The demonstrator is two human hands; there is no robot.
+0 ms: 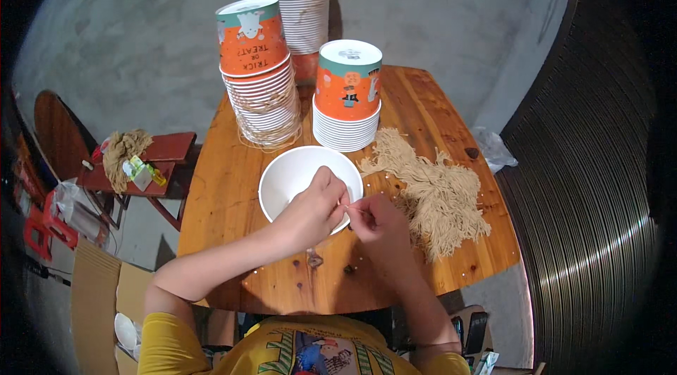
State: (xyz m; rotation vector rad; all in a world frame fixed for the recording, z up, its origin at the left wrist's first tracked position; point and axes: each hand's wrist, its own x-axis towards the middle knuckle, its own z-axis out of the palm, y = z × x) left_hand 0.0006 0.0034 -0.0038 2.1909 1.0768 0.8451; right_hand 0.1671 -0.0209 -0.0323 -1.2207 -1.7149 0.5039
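A white cup [300, 174] lies on the wooden tabletop [233, 199] just ahead of the person, its open mouth facing up toward the camera, so its long axis runs roughly along the line of sight. The left hand [310, 211] covers its rim at about 5 o'clock, fingers pinched together at the rim's edge. The right hand [377, 223] sits just beside it at 3 o'clock of the left hand, fingers also pinched; a thin beige string [352, 207] runs between the two hands, lying roughly level from 9 to 3 o'clock. Whether the string passes through the cup wall cannot be told.

At 3 o'clock of the cup, a heap of strings [430, 192] spreads over the tabletop, touching the right hand's far side. At 12 to 1 o'clock stands a short stack [348, 96] of orange cups, upside down. At 11 o'clock a taller stack [259, 72] leans slightly, strings hanging round it. Behind both, a white stack [300, 1] rises. A stool [151, 156] with a bundle stands at 9 o'clock.
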